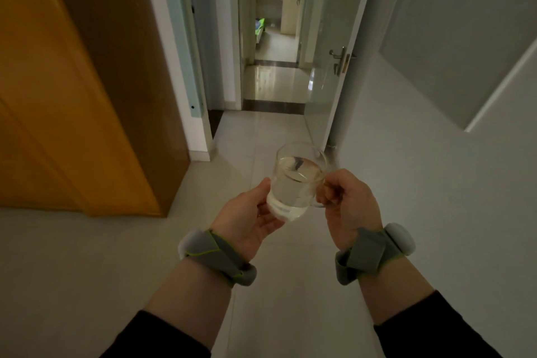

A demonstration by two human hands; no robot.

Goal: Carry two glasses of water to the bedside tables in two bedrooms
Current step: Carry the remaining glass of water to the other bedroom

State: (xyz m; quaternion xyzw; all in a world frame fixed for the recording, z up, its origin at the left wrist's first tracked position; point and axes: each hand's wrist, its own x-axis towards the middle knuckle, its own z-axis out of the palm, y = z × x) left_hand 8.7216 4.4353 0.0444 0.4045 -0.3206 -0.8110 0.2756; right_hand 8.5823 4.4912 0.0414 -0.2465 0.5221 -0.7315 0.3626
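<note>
Glass mug (293, 183) of water in transit, carried upright ahead of me over the hallway floor (276, 285). My right hand (347, 206) grips its handle, fingers curled through; my left hand (252, 212) cups the base, fingers relaxed. Only one glass in view. No bedside table visible, so this delivery appears unfinished. Open door (328, 38) ahead.

Glass mug (293, 183): standing upright, holding water, above the tiled floor (276, 285).
Right hand (347, 203): gripping the mug's handle.
Left hand (250, 216): cupping the mug's base, palm up.
Open door (328, 46): standing beyond the mug.
</note>
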